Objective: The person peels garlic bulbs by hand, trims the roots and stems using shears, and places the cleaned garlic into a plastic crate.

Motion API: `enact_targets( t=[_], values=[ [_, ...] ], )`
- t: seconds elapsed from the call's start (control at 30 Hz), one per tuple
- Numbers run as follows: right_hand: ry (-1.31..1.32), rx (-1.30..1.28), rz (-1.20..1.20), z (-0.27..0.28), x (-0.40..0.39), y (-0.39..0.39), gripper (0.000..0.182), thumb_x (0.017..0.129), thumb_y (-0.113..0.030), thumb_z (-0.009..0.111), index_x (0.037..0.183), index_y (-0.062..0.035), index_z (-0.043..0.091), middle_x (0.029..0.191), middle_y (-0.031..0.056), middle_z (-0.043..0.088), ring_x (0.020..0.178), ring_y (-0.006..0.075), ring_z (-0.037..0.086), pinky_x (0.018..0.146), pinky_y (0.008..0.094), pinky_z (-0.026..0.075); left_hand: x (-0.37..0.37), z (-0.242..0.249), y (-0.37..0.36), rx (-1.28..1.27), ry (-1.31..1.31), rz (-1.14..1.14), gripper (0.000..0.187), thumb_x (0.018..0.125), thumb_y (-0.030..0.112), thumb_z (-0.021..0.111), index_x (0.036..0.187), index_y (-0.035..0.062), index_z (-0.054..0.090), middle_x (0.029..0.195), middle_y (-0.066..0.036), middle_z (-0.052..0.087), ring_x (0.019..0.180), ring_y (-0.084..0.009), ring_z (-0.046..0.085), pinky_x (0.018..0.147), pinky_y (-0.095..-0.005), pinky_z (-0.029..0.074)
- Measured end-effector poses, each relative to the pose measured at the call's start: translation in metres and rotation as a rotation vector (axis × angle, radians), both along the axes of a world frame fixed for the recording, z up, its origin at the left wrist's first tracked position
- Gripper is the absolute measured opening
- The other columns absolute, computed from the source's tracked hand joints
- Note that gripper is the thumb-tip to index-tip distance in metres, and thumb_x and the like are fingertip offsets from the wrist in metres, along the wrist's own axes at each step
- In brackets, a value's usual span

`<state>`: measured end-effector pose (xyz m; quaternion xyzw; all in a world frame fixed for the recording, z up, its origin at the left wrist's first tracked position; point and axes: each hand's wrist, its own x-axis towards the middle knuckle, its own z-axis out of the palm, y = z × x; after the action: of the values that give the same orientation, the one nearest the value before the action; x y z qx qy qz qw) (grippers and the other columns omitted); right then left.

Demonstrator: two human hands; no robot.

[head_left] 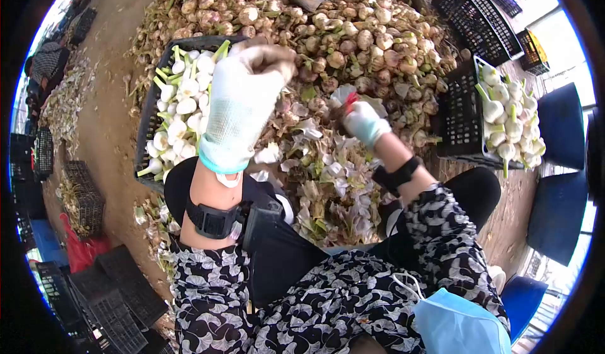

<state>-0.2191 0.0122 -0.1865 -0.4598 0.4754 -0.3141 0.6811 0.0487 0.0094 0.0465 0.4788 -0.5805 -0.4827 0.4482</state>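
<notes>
Closest to me, a loose mound of papery white-and-tan garlic skins (328,187) fills the ground between the person's knees. Above it, the right hand (365,122), in a white-and-mint glove, has its fingers closed round a small red object (351,101), too blurred to name. The left hand (242,89), in a matching glove, is raised with fingers curled; I can't tell whether they meet or grip anything. I'd keep the red object pointed away from the left fingers and the wrists loose.

Trimmed white garlic bulbs (183,105) lie in a black plastic crate (144,141) by the left hand; its inner edge needs clearing. More white bulbs (512,118) fill a second black crate (457,114) on the right. The skins leave low, open room between. Beyond spreads a heap of brownish, untrimmed garlic (359,39)
</notes>
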Motion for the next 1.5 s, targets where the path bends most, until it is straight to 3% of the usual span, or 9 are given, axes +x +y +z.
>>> enact_targets(
  t=[0.03, 0.37, 0.47, 0.57, 0.77, 0.9, 1.03, 1.1, 1.5],
  values=[
    [0.904, -0.197, 0.051, 0.063, 0.064, -0.006, 0.019, 0.083, -0.016, 0.053, 0.094, -0.0072, 0.066, 0.087, 0.0156, 0.066, 0.082, 0.0295, 0.063, 0.073, 0.0356, 0.05, -0.002, -0.006, -0.006, 0.01, 0.0, 0.011, 0.019, 0.078, 0.007, 0.066, 0.094, -0.0037, 0.066, 0.086, -0.007, 0.061, 0.07, -0.0089, 0.058, 0.058, -0.0219, 0.045],
    [1.248, -0.393, 0.506, -0.069, 0.173, -0.062, 0.03, 0.079, -0.013, 0.06, 0.108, -0.0051, 0.06, 0.117, 0.0192, 0.05, 0.098, 0.034, 0.059, 0.083, 0.0403, 0.049, 0.01, -0.028, -0.04, 0.26, 0.059, 0.134, 0.037, 0.084, 0.012, 0.061, 0.114, -0.0073, 0.056, 0.102, -0.008, 0.061, 0.092, -0.0114, 0.056, 0.084, -0.0235, 0.044],
    [0.806, -0.093, 0.065, -0.077, 0.147, -0.069, 0.03, 0.082, -0.006, 0.057, 0.111, -0.0031, 0.059, 0.11, 0.0171, 0.06, 0.1, 0.0339, 0.059, 0.084, 0.0379, 0.049, 0.011, -0.033, -0.047, 0.205, 0.169, 0.249, 0.027, 0.082, 0.005, 0.062, 0.106, -0.0068, 0.059, 0.09, -0.007, 0.062, 0.075, -0.0085, 0.057, 0.066, -0.0217, 0.047],
    [-1.01, 0.562, -0.318, -0.074, 0.095, -0.053, 0.04, 0.092, -0.023, 0.054, 0.126, -0.004, 0.049, 0.121, 0.0143, 0.056, 0.107, 0.0231, 0.057, 0.091, 0.0395, 0.046, 0.007, -0.033, -0.047, 0.287, 0.292, 0.288, 0.027, 0.083, 0.005, 0.061, 0.107, -0.0067, 0.059, 0.089, -0.005, 0.062, 0.077, -0.0084, 0.056, 0.065, -0.0216, 0.046],
    [-1.278, 0.264, -0.18, 0.056, 0.088, -0.027, 0.057, 0.09, -0.029, 0.057, 0.135, -0.0021, 0.035, 0.127, 0.0137, 0.051, 0.114, 0.0235, 0.053, 0.1, 0.0386, 0.041, -0.01, -0.072, -0.028, 0.769, 0.507, -0.049, 0.048, 0.094, 0.028, 0.051, 0.13, -0.0023, 0.042, 0.116, -0.014, 0.055, 0.095, -0.0199, 0.057, 0.075, -0.0352, 0.053],
    [-0.333, -0.421, -0.346, 0.115, 0.09, -0.014, 0.039, 0.09, -0.019, 0.06, 0.121, 0.0017, 0.049, 0.112, 0.0092, 0.058, 0.097, 0.014, 0.057, 0.085, 0.0288, 0.047, -0.017, -0.049, -0.019, 0.467, 0.561, -0.06, 0.051, 0.094, 0.014, 0.048, 0.137, -0.005, 0.029, 0.124, -0.015, 0.051, 0.107, -0.0238, 0.055, 0.087, -0.0368, 0.05],
    [-0.457, -0.117, -0.586, 0.134, 0.089, -0.004, 0.029, 0.092, -0.015, 0.055, 0.115, 0.0011, 0.051, 0.102, 0.0069, 0.063, 0.09, 0.0144, 0.061, 0.079, 0.0271, 0.05, -0.028, -0.056, -0.013, -0.157, -0.101, 0.004, 0.06, 0.075, -0.001, 0.071, 0.129, -0.0033, 0.045, 0.117, -0.014, 0.053, 0.108, -0.02, 0.054, 0.089, -0.0279, 0.047],
    [0.186, -0.849, -0.478, 0.119, 0.09, -0.01, 0.028, 0.089, -0.011, 0.055, 0.114, 0.0013, 0.051, 0.101, 0.008, 0.063, 0.091, 0.0167, 0.062, 0.081, 0.0275, 0.05, -0.037, -0.051, -0.007, -0.206, -0.09, -0.01, 0.066, 0.069, 0.005, 0.077, 0.126, -0.0064, 0.047, 0.124, -0.013, 0.05, 0.113, -0.0208, 0.051, 0.096, -0.0318, 0.042],
    [-0.619, -0.299, -0.345, 0.114, 0.067, -0.003, 0.019, 0.085, -0.008, 0.055, 0.102, 0.0001, 0.057, 0.086, 0.0037, 0.063, 0.076, 0.0106, 0.058, 0.066, 0.0243, 0.047, -0.038, -0.05, -0.01, -0.438, -0.168, 0.021, 0.064, 0.064, 0.0, 0.077, 0.122, -0.0043, 0.051, 0.115, -0.014, 0.053, 0.105, -0.0241, 0.055, 0.091, -0.0325, 0.045]
  ],
)
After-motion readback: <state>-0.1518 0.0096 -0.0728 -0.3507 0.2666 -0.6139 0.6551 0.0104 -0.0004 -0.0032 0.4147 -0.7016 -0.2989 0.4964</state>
